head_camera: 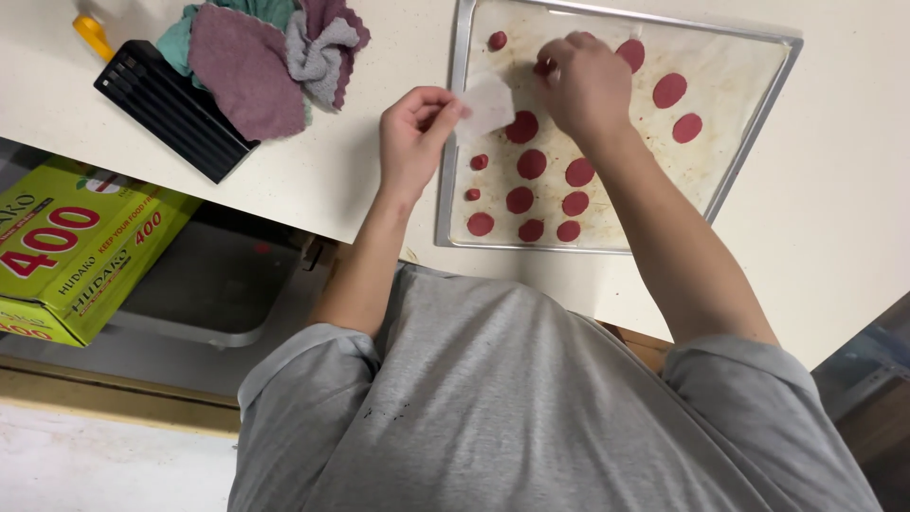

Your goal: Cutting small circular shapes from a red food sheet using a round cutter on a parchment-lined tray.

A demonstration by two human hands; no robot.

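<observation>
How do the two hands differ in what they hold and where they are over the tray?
The left hand pinches a small pale sheet between thumb and fingers; the right hand grips one dark red disc. The left hand sits at the near-left rim of the metal tray, over the counter; the right hand reaches further in, above the lined middle. The left hand shows its curled fingers; the right hand shows its back. Both are bare.
</observation>
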